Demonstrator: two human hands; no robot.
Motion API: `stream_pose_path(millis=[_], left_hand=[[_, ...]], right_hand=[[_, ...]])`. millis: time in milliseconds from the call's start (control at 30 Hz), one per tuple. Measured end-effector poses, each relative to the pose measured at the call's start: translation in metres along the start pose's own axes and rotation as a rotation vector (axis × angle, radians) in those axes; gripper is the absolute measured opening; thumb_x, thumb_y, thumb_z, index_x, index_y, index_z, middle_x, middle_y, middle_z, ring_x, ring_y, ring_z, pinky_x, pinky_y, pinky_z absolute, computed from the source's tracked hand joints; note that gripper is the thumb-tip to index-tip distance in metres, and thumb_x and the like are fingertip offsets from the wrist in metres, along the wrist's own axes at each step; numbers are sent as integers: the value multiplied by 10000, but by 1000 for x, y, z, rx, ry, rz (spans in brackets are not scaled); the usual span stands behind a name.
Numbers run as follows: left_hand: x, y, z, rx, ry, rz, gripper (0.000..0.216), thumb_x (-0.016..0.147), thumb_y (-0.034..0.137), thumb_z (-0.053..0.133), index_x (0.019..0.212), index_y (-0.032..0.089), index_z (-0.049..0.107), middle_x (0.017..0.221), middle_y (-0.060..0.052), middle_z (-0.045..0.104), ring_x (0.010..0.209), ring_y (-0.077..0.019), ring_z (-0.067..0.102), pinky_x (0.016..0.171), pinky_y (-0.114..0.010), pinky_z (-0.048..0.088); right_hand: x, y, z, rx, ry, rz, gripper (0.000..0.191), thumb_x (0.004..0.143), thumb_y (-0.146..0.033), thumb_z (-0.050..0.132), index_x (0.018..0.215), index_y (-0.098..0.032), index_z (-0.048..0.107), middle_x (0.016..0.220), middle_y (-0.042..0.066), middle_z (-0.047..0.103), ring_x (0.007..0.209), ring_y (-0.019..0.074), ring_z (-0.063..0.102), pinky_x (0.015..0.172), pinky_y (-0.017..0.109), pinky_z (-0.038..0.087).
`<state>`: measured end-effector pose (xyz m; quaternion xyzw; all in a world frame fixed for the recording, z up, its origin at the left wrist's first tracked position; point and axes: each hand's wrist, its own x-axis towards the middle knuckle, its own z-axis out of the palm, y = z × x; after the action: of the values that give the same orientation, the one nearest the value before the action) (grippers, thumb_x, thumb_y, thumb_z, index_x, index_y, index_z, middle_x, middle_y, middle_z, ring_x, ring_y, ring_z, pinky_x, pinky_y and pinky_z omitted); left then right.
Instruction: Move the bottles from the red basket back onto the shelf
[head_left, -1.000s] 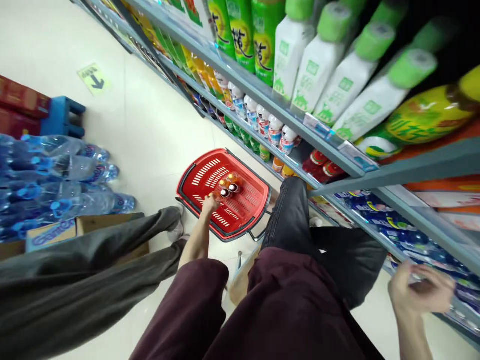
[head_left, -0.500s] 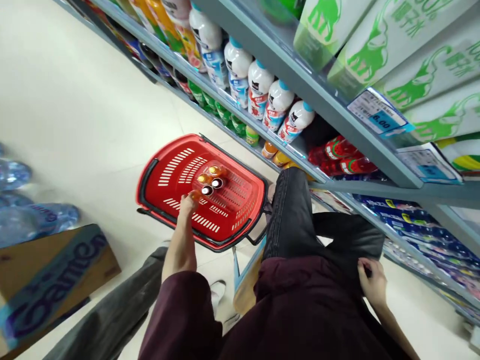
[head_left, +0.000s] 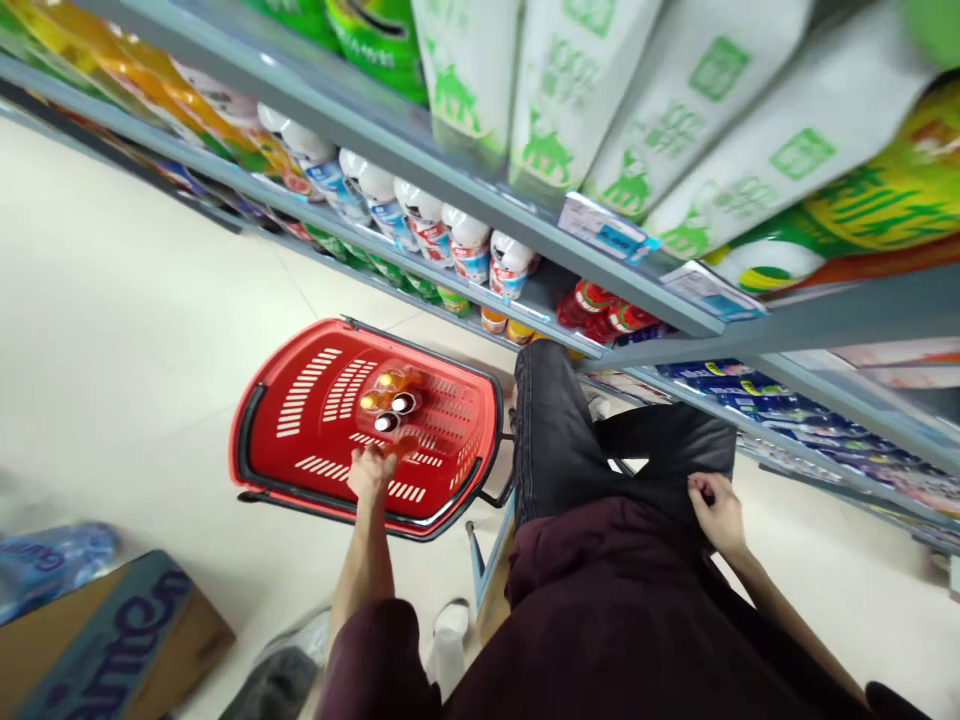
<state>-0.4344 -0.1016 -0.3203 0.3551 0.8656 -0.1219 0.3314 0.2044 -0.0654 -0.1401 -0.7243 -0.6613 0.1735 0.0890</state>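
My left hand (head_left: 370,472) reaches down into a red shopping basket (head_left: 289,400) on the floor. Its fingers are closed around a small orange-brown bottle (head_left: 407,446), partly covered by the hand. Beside it in the basket stand a pair of orange bottles with yellow caps (head_left: 387,381) and a pair of dark bottles with white caps (head_left: 403,403). My right hand (head_left: 718,512) rests near my dark-trousered leg, fingers curled in, and nothing shows in them.
Shelves of drinks (head_left: 420,215) run along the far side, with white cartons (head_left: 547,100) on the upper shelf. A cardboard box (head_left: 142,630) and wrapped water bottles (head_left: 56,560) are at lower left. Another person's leg (head_left: 281,665) is close by my left arm.
My view has shifted, so the basket appears lower and further left. My left hand still holds the bottle, now further inside the basket, close to the others. My right hand's fingers look more curled.
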Motion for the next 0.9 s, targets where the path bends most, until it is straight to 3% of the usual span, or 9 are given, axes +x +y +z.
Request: stream_pose_path(millis=[200,400,533,667,767,833,900], left_hand=[[-61,28,-50,34,59,150,209,835,340,529,917,192,650,1058,-160,722,931,-351,710,737,-382,503],[-160,94,-115,151,179,403,174,827,366,525,844,220,617,1045,-117,726,798,-325,699,621,-353,408],[-226,140,-161,103,296,615,106,798,328,526,764,231,552,995,-80,707,718,-260,647,608,-342,375],[-284,187,-200,-23,362,857,82,718,255,529,684,228,459,804,-37,621,673,-213,591,641,-326,403],[-322,223,-218,-95,327,1046,79,684,227,531,662,221,456,767,-20,582,641,-185,550,637,-321,397],[-344,247,-225,-123,272,1151,68,684,198,527,662,211,463,773,-13,565,622,-161,515,621,-312,381],[-360,268,-228,-143,208,1246,66,670,161,523,669,200,469,783,-10,552,640,-149,501,629,-302,375]], right_hand=[[7,-31,14,175,-26,-15,309,957,-454,522,890,-212,702,825,76,673,804,247,619,806,419,524],[10,-79,36,481,-136,-127,187,982,-330,516,969,-216,664,978,82,676,880,218,661,851,386,570],[12,-102,57,634,-186,-190,173,947,-271,553,1081,-219,648,1050,70,656,917,195,661,858,380,588],[16,-122,69,814,-243,-248,592,827,-249,728,1385,-267,531,1324,94,589,1081,204,660,894,382,596],[17,-136,68,982,-320,-274,941,709,-257,863,1524,-332,398,1528,120,459,1191,228,644,919,388,601],[17,-143,64,1129,-385,-283,1091,640,-291,925,1558,-362,340,1612,127,380,1218,240,641,927,398,609],[16,-148,59,1272,-429,-279,1133,607,-337,953,1559,-349,339,1618,131,392,1221,248,647,946,410,609]])
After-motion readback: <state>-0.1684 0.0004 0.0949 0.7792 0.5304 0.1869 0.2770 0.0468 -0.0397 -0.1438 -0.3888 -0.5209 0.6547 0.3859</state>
